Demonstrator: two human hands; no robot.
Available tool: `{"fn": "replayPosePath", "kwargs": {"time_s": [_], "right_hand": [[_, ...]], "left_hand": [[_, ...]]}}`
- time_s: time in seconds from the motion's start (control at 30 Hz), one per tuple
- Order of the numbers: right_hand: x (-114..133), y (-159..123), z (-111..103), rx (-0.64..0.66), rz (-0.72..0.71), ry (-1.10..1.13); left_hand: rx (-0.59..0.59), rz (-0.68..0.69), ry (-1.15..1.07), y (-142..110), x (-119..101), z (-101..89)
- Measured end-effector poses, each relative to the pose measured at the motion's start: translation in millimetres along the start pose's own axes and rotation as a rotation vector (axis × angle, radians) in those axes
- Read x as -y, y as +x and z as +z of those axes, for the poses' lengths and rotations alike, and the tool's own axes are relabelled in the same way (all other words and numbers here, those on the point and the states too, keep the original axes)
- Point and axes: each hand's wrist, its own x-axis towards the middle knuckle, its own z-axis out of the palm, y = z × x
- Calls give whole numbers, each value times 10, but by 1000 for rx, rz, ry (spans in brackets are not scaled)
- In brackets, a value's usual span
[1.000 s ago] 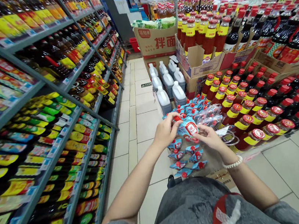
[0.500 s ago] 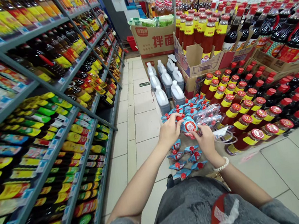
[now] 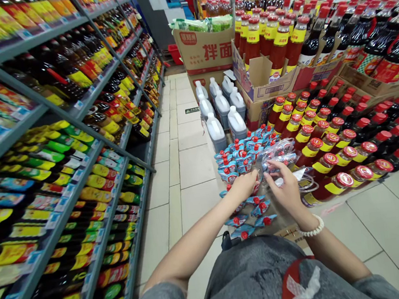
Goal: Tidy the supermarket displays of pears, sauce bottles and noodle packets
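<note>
My left hand is closed at the near rows of blue spouted pouches with red caps, its fingers around one pouch that is mostly hidden behind them. Just to its right, my right hand has its fingers apart and holds nothing. Its fingertips are near crumpled clear plastic packaging. Beyond my left hand, many standing blue pouches are packed closely together. Nearer to me, more blue pouches stand in two spaced columns on a cardboard surface.
Grey-white jugs stand behind the pouches. Red-capped jars and dark bottles crowd the right side. A cardboard carton stands at the back. Tall shelves of bottles line the left, beside a tiled aisle.
Both hands held a pouch up together; now the left has lowered toward the near rows. The right has let go, spread its fingers and shifted slightly right.
</note>
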Motion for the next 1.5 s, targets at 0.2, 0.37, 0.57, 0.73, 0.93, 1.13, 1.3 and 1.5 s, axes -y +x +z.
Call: {"fn": "replayPosePath", "kwargs": {"time_s": [0.2, 0.37, 0.57, 0.73, 0.93, 1.13, 1.3, 1.5], "right_hand": [[-37, -15, 25, 39, -70, -22], [-97, 105, 20, 149, -175, -195], [-54, 193, 198, 738, -110, -649], [-8, 226, 392, 885, 2, -909], [-29, 315, 484, 974, -62, -941], [-36, 350, 509, 1004, -66, -951], [-7, 308, 542, 970, 11, -960], [50, 254, 612, 899, 145, -935]], "left_hand": [[53, 39, 33, 68, 27, 162], [33, 31, 5, 82, 67, 57], [-102, -93, -68, -224, 446, -291], [-43, -228, -67, -509, 640, -201], [-8, -265, -42, -596, 593, 7], [-5, -219, -64, -647, 595, 33], [37, -135, -100, -631, 685, -6], [65, 22, -181, -664, 902, -53]]}}
